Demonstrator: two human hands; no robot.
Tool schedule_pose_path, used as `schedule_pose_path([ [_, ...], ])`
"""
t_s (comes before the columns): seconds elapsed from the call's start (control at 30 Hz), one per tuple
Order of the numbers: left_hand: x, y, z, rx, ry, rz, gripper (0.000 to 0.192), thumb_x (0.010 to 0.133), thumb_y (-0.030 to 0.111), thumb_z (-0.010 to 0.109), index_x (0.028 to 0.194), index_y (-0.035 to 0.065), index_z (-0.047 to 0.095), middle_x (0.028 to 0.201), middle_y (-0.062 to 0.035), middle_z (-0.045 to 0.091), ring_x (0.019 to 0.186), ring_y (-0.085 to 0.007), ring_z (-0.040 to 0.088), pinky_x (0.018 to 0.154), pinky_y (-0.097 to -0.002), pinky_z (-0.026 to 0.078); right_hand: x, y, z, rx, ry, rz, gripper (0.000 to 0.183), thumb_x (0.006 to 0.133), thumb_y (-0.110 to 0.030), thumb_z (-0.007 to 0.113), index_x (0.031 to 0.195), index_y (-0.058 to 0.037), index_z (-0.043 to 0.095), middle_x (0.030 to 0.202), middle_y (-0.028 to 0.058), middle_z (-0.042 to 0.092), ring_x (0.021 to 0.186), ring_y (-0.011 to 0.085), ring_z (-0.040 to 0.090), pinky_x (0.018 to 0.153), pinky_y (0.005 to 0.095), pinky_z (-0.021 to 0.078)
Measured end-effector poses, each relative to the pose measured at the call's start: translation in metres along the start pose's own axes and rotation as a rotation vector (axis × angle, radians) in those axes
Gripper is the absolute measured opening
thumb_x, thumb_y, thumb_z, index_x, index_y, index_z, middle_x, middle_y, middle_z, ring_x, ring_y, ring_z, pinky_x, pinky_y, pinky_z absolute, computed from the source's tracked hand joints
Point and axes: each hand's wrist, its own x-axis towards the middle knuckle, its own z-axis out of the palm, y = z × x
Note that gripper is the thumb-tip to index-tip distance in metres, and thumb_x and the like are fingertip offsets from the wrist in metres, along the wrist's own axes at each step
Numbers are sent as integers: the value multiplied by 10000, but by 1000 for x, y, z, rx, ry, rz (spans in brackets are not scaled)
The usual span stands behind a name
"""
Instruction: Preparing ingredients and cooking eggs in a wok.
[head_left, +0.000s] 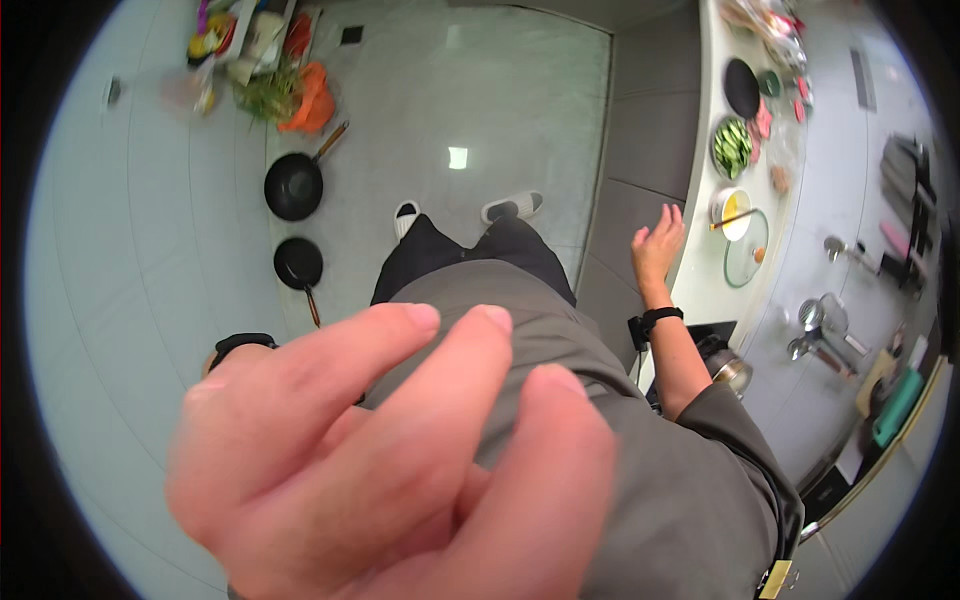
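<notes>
My left hand (382, 457) looms large, close to the camera. Its fingers are spread and half curled, and no object shows in them. A dark band circles that wrist. My right hand (658, 244), with a black band on its wrist, hangs beside the front edge of the white counter (694, 270), fingers apart and holding nothing visible. Closest to it on the counter is a white bowl (742, 229) of yellow liquid, with chopsticks (731, 220) across it. A glass lid (742, 262) adjoins the bowl. Farther along sits a dish of sliced green vegetable (732, 148).
Two dark pans, a larger wok (293, 187) and a smaller pan (298, 263), are at the left wall. An orange bag (311, 101) lies by leafy greens (266, 94). Utensils (821, 337) hang at right. A metal pot (729, 373) stands near my right forearm.
</notes>
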Motion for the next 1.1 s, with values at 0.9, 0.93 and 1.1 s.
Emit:
schedule_pose_path([
  [0.9,-719,-130,375,-1325,1123,-2463,247,969,228,587,1081,8,581,989,-175,697,850,-288,702,789,-390,593,134,-564,466,-682,-1388,-1044,345,900,-203,596,1171,4,640,1233,243,643,1178,387,602,980,484,500],
  [0.93,-746,-109,408,-1231,702,-2371,281,976,259,570,1104,10,586,1062,-197,694,907,-302,710,805,-401,597,147,-576,516,-582,-1301,-1007,364,899,-205,595,1200,-4,630,1245,242,636,1172,383,607,984,485,501],
  [1.1,-761,-106,491,-1447,500,-2826,295,1005,244,527,1190,18,568,1138,-184,684,1052,-313,676,871,-432,560,117,-723,660,-55,-964,-909,554,856,-194,652,1362,-14,518,1420,216,505,1268,349,539,1054,456,471],
])
